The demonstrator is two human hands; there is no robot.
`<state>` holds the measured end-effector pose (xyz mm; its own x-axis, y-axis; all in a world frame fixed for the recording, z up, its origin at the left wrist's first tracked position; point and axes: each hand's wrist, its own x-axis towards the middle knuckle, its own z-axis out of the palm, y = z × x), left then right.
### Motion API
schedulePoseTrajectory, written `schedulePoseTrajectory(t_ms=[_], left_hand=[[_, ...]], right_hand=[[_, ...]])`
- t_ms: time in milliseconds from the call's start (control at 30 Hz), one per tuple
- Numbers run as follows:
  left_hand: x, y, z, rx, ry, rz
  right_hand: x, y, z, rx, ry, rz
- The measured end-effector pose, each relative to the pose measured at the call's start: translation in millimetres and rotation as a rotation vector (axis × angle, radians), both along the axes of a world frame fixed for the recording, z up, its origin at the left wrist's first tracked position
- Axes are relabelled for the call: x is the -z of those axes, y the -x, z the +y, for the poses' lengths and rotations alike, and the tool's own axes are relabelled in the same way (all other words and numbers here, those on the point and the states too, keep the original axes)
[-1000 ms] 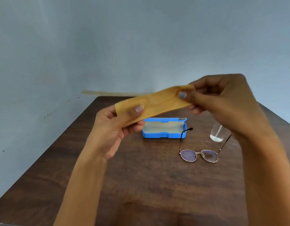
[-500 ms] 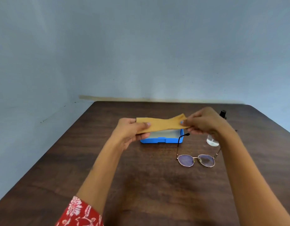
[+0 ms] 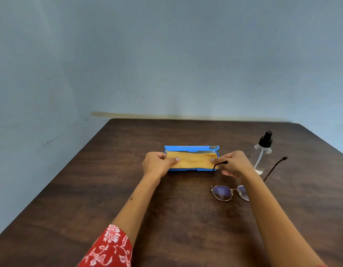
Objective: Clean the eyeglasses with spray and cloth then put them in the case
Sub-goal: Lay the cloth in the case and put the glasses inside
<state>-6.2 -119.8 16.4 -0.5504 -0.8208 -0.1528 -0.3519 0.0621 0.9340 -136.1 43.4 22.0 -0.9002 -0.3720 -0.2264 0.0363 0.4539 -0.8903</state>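
Both of your hands had come down to the open blue case (image 3: 192, 149), pressing the folded yellow cloth (image 3: 193, 160) flat across its tray. A second earlier you had held that cloth stretched in the air at chest height, well above the table (image 3: 128, 189); half a second earlier it hovered just over the case. Your left hand (image 3: 156, 164) gripped the cloth's left end, thumb on top and fingers curled under its edge. Your right hand (image 3: 233, 163) pinched the right end between thumb and forefinger, the other fingers loosely spread above the wood.

The eyeglasses (image 3: 222, 192) lay where they had been throughout, on the table just in front of the case's right end, lenses toward you and both arms unfolded. Your right forearm crossed over the right lens, and the dark tip of the near arm stood in front of your right fingers. The spray bottle (image 3: 262, 153), clear with a black nozzle, stood upright to the right of the case and now showed in full, no longer hidden behind your right hand. A red patterned sleeve (image 3: 109, 247) showed at your left elbow.
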Motion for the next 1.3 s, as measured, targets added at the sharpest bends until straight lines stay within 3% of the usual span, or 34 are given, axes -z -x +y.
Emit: schedulePoseTrajectory(t_ms=[233, 567, 900, 1300], left_hand=[[4.5, 11.3, -2.5, -0.035, 0.078, -0.002], [16.4, 14.8, 4.2, -0.025, 0.369, -0.015], [22.6, 19.6, 6.3, -0.059, 0.523, -0.058], [25.1, 22.0, 2.1, -0.078, 0.549, -0.036]], right_hand=[[10.6, 2.4, -7.1, 0.041, 0.052, 0.15], [25.4, -1.6, -19.9, 0.065, -0.14, 0.551], [19.8, -3.5, -28.9, 0.158, -0.271, 0.493], [28.6, -0.7, -26.9, 0.108, -0.232, 0.547]])
